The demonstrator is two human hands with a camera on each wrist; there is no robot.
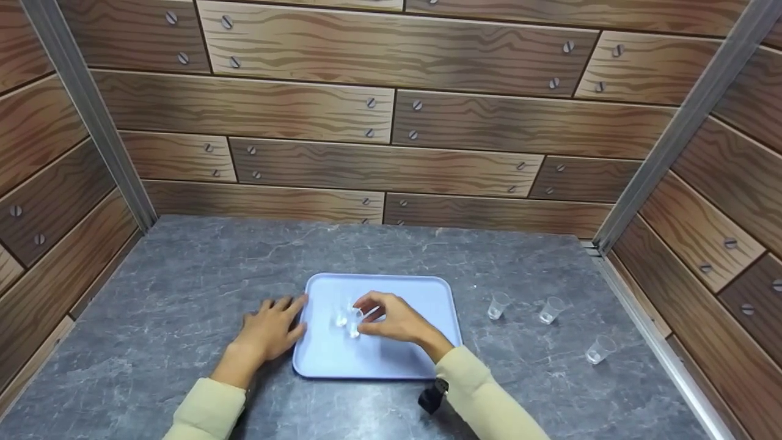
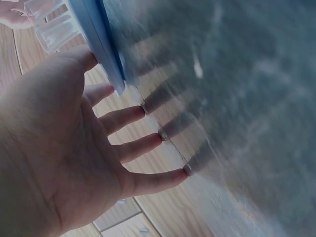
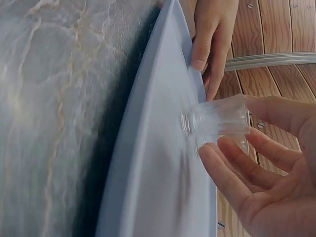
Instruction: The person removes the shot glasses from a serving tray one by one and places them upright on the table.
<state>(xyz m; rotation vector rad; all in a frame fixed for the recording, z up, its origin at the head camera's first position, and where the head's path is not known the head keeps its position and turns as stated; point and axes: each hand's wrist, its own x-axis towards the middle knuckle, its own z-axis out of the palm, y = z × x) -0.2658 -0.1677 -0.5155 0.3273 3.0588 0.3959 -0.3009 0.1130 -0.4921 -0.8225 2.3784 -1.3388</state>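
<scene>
Through my head view I have the right hand (image 1: 397, 318) reaching over a pale blue tray (image 1: 342, 363), thumb and fingers curled in a pinch at the rim of a small clear cup (image 3: 222, 116). That cup is over the left half of the tray, its mouth toward the palm; I cannot tell whether its base touches the tray. Close beside it a second clear cup (image 1: 340, 319) stands on the tray, and the cups overlap too much for me to count them surely. My left hand (image 1: 269, 333) lies by the tray's left edge, fingers straight and spread, holding nothing, fingertips down on the grey marbled table (image 1: 183, 263) and thumb against the tray's rim. Out to the tray's right I see three more cups standing on the table: a left one (image 1: 498, 305), a middle one (image 1: 551, 310) and a nearer right one (image 1: 600, 349). A black gadget (image 1: 432, 397) sits at the right sleeve (image 1: 473, 379). Plank-patterned walls (image 1: 391, 55) enclose the table.
</scene>
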